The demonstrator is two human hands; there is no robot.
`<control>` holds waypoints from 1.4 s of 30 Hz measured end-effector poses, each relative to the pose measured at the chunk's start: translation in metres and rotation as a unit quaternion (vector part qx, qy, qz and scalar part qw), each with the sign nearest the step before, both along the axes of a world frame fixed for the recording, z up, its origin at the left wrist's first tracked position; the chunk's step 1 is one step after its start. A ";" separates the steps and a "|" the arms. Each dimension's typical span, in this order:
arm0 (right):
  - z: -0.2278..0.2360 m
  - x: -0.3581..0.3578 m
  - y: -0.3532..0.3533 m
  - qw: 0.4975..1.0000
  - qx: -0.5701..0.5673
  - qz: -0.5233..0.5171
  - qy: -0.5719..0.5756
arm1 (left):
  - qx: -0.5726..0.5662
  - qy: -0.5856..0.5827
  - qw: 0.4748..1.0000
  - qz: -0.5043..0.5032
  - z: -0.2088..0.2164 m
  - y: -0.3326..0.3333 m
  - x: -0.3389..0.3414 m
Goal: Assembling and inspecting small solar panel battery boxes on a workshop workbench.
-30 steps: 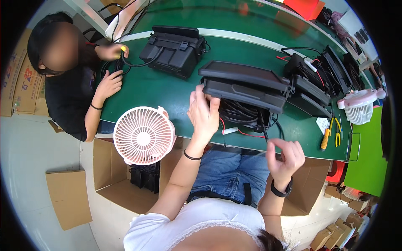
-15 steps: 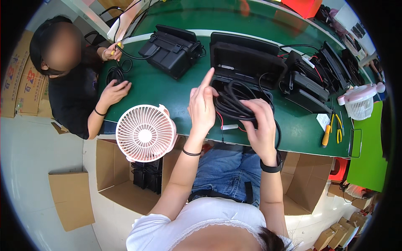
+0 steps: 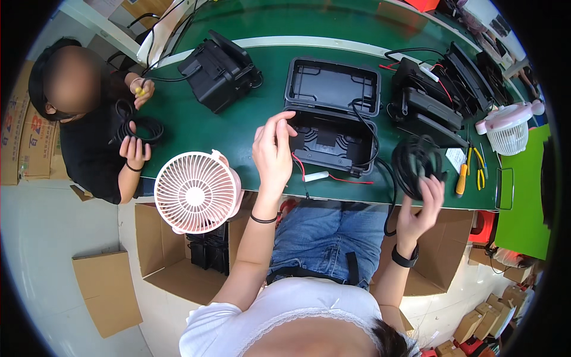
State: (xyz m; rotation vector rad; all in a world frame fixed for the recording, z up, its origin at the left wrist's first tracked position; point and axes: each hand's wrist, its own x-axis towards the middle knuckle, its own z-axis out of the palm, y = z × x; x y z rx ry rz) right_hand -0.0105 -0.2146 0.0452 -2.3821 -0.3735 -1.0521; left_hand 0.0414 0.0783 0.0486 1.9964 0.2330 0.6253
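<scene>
A black plastic case (image 3: 376, 128) sits with its lid (image 3: 333, 86) tipped back, facing me. Just left of its front part is my left hand (image 3: 273, 149), fingers stretched out and nothing in them. My right hand (image 3: 423, 205) grips a coiled black cable (image 3: 413, 166) at the table's front edge, right of the case. The coil is a little blurred. From the case, a black cable runs over the rim and loops down beside the coil. Thin red wires with a white sleeve-like piece (image 3: 316, 176) lie along the case's front.
A pink fan (image 3: 195, 193) stands at front left, another fan (image 3: 508, 130) at the right. Several black cases (image 3: 425, 104) crowd the right; one case (image 3: 217, 71) is at the left. A screwdriver (image 3: 461, 179) and pliers (image 3: 479, 168) lie right. A co-worker's hand (image 3: 135, 152) holds cable.
My right hand has carried the cable coil rightward, away from the case. The case's lid now leans further back, showing its inside. The co-worker has raised their cable coil.
</scene>
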 end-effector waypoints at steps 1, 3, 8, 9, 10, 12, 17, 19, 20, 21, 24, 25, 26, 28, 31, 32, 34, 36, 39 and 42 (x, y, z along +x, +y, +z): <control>-0.003 0.003 -0.004 0.996 -0.022 0.007 0.083 | 0.001 -0.005 1.000 -0.003 -0.001 0.000 0.000; -0.013 0.009 -0.011 0.971 -0.075 0.041 0.222 | 0.022 -0.026 0.999 -0.014 -0.001 0.000 -0.003; -0.015 0.010 -0.024 0.958 -0.090 0.072 0.263 | 0.007 -0.202 0.979 0.001 -0.021 -0.011 -0.022; -0.016 0.011 -0.027 0.957 -0.085 0.082 0.265 | 0.085 -0.219 0.972 -0.008 -0.024 -0.007 -0.027; -0.016 0.012 -0.030 0.956 -0.080 0.091 0.267 | 0.141 -0.219 0.963 -0.070 -0.025 0.000 -0.032; -0.010 0.013 -0.033 0.958 -0.070 0.105 0.258 | 0.259 -0.180 0.946 -0.080 -0.025 0.000 -0.044; 0.028 0.001 -0.021 0.975 -0.091 0.039 0.201 | 0.498 -0.199 0.841 -0.070 -0.016 0.002 -0.045; 0.045 -0.004 -0.010 0.979 -0.066 0.048 0.189 | 0.491 -0.205 0.839 -0.114 -0.013 0.001 -0.037; 0.046 -0.005 -0.006 0.979 -0.058 0.060 0.188 | 0.491 -0.214 0.833 -0.140 -0.012 0.002 -0.032; 0.048 -0.005 -0.005 0.979 -0.050 0.071 0.185 | 0.489 -0.249 0.823 -0.147 -0.005 0.003 -0.027; 0.045 -0.005 0.001 0.980 -0.041 0.076 0.176 | 0.374 -0.290 0.871 -0.134 0.009 0.006 -0.029; 0.043 -0.003 0.003 0.980 -0.040 0.080 0.175 | 0.289 -0.302 0.903 -0.099 0.008 0.004 -0.025; 0.043 -0.002 0.006 0.980 -0.040 0.078 0.176 | 0.202 -0.309 0.927 -0.062 0.006 0.001 -0.020; 0.042 0.000 0.015 0.977 -0.007 0.079 0.198 | 0.140 -0.235 0.962 0.018 0.021 -0.005 -0.012; 0.043 0.009 0.044 0.983 0.017 0.081 0.164 | 0.236 -0.135 0.962 0.034 0.032 -0.007 0.006; 0.042 0.013 0.056 0.981 0.026 0.098 0.165 | 0.263 -0.107 0.959 0.018 0.037 -0.006 0.008; 0.038 0.025 0.076 0.980 0.022 0.100 0.169 | 0.311 -0.082 0.945 -0.049 0.041 -0.004 0.016; 0.029 0.036 0.086 0.979 0.017 0.101 0.178 | 0.257 -0.003 0.955 -0.151 0.044 -0.017 0.020; 0.021 0.040 0.105 0.982 0.044 0.104 0.150 | 0.319 0.027 0.930 -0.182 0.040 -0.029 0.013; 0.011 0.039 0.108 0.970 0.095 0.168 0.147 | 0.347 0.049 0.912 -0.215 0.039 -0.027 0.005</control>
